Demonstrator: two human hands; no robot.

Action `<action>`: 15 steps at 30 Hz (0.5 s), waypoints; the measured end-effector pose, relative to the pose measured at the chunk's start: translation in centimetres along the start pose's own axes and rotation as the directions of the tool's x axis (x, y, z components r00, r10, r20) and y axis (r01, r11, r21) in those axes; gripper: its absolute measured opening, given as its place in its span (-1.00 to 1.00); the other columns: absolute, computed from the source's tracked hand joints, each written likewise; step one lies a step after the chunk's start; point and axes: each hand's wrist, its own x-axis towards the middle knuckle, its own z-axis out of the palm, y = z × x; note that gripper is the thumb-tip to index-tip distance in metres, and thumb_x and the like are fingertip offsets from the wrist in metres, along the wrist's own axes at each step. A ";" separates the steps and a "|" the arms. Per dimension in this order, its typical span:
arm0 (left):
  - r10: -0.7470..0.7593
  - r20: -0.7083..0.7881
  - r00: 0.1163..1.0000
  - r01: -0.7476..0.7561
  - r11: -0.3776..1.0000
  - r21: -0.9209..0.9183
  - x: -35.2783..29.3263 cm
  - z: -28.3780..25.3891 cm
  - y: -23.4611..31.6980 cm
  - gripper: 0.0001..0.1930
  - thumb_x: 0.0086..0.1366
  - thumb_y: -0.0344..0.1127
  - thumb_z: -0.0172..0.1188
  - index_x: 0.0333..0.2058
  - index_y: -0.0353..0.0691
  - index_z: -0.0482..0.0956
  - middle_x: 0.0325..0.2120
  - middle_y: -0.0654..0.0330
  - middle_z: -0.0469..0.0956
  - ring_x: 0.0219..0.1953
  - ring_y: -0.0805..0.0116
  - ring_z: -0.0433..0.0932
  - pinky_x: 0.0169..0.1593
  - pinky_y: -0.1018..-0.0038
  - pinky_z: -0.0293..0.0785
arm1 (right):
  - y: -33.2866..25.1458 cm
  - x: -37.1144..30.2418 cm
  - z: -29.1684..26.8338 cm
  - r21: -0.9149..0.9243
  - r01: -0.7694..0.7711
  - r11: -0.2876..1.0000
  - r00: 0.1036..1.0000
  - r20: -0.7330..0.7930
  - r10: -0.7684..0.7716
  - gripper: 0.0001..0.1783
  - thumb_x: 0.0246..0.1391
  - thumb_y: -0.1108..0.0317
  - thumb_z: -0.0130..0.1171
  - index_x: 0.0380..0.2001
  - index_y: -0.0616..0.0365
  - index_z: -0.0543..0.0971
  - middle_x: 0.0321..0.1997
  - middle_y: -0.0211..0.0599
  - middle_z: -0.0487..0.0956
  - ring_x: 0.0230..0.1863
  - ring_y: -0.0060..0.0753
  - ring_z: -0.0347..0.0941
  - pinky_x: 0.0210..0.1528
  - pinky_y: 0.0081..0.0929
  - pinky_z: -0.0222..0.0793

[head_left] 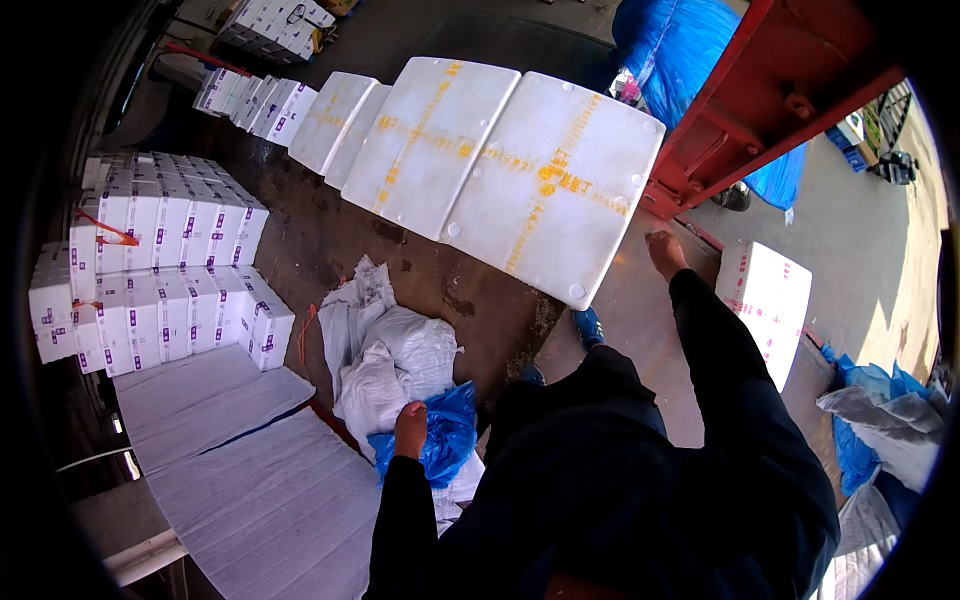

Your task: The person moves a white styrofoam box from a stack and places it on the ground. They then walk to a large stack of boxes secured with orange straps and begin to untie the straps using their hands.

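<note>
My left hand (410, 430) hangs over a crumpled blue plastic bag (450, 437) and white woven sacks (410, 355); I cannot tell whether it touches them. My right hand (665, 254) reaches forward beside the near right edge of a large white foam box (565, 180), close to the foot of a red metal frame. A gap seems to lie between that hand and the box. Both hands are too small and shaded to show how their fingers are set. A second foam box (432, 135) with yellow lettering stands against the first one's left side.
White cartons with purple marks (175, 220) are stacked at left, beside a pale quilted cover (270, 490). A red steel door frame (760, 90) slants in at upper right. Another white box (768, 305) stands to my right. Blue sheeting (670, 50) lies beyond; the floor looks wet.
</note>
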 end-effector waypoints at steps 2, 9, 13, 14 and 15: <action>-0.045 -0.022 0.999 0.045 0.999 0.024 2.8 0.6 8.7 -0.66 0.31 -0.19 0.07 -0.12 -0.36 0.56 -0.32 0.13 0.64 -0.28 0.37 0.57 -0.18 0.47 0.45 | 1.3 1.4 1.4 0.107 -0.079 0.991 0.993 -0.083 0.088 -0.79 0.13 0.37 -0.07 -0.31 0.19 0.55 -0.40 -0.09 0.59 -0.30 -0.06 0.54 -0.22 -0.25 0.48; 0.507 -0.030 0.862 -0.404 0.721 0.563 18.1 1.7 14.0 -0.62 0.42 -0.22 -0.17 -0.33 -0.40 0.55 -0.35 -0.14 0.58 -0.20 -0.11 0.53 -0.13 0.10 0.42 | 0.8 6.1 0.0 0.678 -0.589 0.440 0.748 0.251 0.614 -0.56 0.28 0.14 -0.25 -0.17 0.24 0.53 -0.17 0.17 0.55 -0.07 0.17 0.47 -0.03 -0.13 0.37; 0.453 -0.204 0.868 -0.264 0.769 0.583 27.1 4.7 11.6 -0.59 0.43 -0.22 -0.20 -0.35 -0.45 0.53 -0.37 -0.20 0.56 -0.19 -0.14 0.53 -0.12 0.06 0.41 | -1.9 9.5 0.1 0.709 -0.705 -0.011 0.498 0.506 0.704 -0.30 0.27 -0.13 -0.32 0.09 0.27 0.45 0.09 0.22 0.47 0.17 0.11 0.37 0.15 -0.27 0.26; 0.403 -0.240 0.883 -0.219 0.806 0.550 28.7 6.1 12.7 -0.54 0.44 -0.15 -0.21 -0.30 -0.47 0.53 -0.34 -0.25 0.56 -0.16 -0.17 0.52 -0.09 0.06 0.41 | -1.8 10.1 1.8 0.720 -0.685 -0.115 0.421 0.519 0.744 -0.26 0.27 -0.17 -0.33 0.12 0.28 0.43 0.10 0.20 0.48 0.18 0.07 0.38 0.15 -0.29 0.25; 0.142 -0.335 0.931 -0.052 0.963 0.263 29.7 6.9 14.0 -0.47 0.43 -0.04 -0.24 -0.19 -0.47 0.51 -0.27 -0.29 0.55 -0.12 -0.20 0.51 -0.05 0.06 0.40 | -2.7 11.1 2.4 0.737 -0.654 -0.172 0.407 0.534 0.741 -0.22 0.27 -0.20 -0.34 0.09 0.34 0.45 0.08 0.17 0.50 0.16 0.06 0.39 0.16 -0.30 0.25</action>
